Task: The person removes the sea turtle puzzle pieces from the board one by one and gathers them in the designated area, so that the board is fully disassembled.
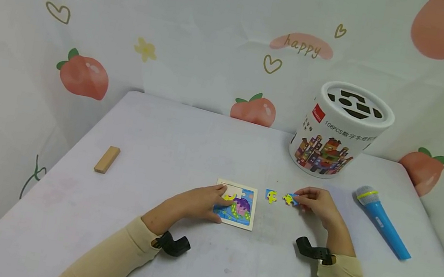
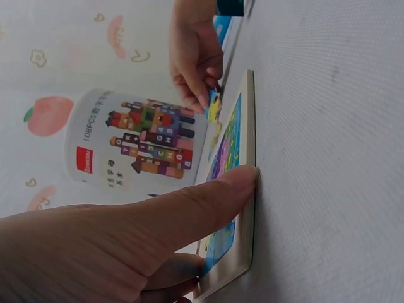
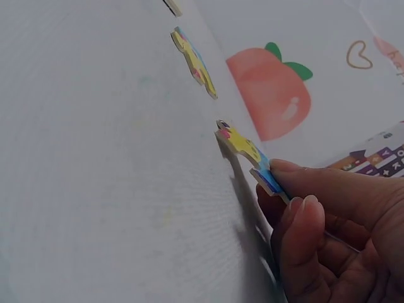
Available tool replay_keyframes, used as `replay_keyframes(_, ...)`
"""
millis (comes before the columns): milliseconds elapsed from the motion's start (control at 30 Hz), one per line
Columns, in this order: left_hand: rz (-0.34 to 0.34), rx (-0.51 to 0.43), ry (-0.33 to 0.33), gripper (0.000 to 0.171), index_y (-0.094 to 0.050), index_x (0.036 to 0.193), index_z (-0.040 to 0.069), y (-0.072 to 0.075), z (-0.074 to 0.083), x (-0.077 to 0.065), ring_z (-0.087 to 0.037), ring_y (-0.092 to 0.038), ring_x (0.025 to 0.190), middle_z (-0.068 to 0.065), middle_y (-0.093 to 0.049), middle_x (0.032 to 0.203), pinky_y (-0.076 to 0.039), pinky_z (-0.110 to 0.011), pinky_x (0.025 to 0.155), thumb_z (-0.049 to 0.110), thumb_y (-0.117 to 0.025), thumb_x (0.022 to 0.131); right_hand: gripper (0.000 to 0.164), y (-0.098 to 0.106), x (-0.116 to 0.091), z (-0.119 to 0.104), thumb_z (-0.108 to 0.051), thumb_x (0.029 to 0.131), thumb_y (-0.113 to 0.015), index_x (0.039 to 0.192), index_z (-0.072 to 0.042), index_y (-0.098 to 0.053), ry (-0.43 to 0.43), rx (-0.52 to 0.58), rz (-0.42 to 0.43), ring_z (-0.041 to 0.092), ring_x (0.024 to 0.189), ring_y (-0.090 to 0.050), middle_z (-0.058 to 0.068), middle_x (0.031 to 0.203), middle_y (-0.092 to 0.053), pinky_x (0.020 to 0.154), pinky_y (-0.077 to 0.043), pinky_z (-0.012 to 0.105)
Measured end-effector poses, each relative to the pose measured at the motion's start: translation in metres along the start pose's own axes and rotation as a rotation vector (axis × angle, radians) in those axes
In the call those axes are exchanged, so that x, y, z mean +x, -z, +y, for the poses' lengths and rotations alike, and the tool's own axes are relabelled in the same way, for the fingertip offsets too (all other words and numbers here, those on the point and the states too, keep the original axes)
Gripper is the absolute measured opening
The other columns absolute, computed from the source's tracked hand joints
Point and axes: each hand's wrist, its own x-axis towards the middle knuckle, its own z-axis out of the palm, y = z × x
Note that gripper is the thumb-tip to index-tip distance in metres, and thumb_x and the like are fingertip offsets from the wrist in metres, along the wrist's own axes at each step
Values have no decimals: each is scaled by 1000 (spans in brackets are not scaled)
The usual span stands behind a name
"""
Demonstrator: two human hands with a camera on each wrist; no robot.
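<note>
A small square jigsaw puzzle in a pale wooden frame (image 1: 253, 217) lies on the table, showing a purple, yellow and blue picture. My left hand (image 1: 203, 201) holds its left side; the thumb (image 2: 237, 183) rests along the near edge and other fingers reach over the picture. To the right, my right hand (image 1: 318, 204) pinches a yellow and blue puzzle piece (image 3: 243, 146) between thumb and fingers. This piece is tilted, one edge lifted above the tabletop in the right wrist view. Another yellow and blue puzzle piece (image 1: 271, 196) lies between the frame and the right hand.
A white block bucket (image 1: 328, 136) with a cut-out lid stands at the back right. The blue toy microphone (image 1: 386, 225) lies right of the right hand. Far left is a wooden block (image 1: 106, 160). A printed cloth (image 1: 201, 51) hangs behind the table.
</note>
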Motion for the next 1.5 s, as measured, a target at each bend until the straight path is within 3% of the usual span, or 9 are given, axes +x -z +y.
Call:
replay_keyframes(467,5,-17,14,58,-48,137,23,-1,0,0,-26,-23,143,-14,-27,152,-29,-39,113,37,-67,84,31,-6,-3,-4,-12,87,-64,106,13,-57,-18,24,63,4,59,-56,-7,71,-59,57,-50,19)
replay_keyframes(1500,4,1,13,58,-47,137,24,-2,-1,1,-26,-23,143,-14,-27,152,-30,-39,112,38,-67,84,24,-11,0,-5,-6,88,-62,101,13,-57,-17,-42,106,3,60,-56,-1,73,-58,58,-53,18)
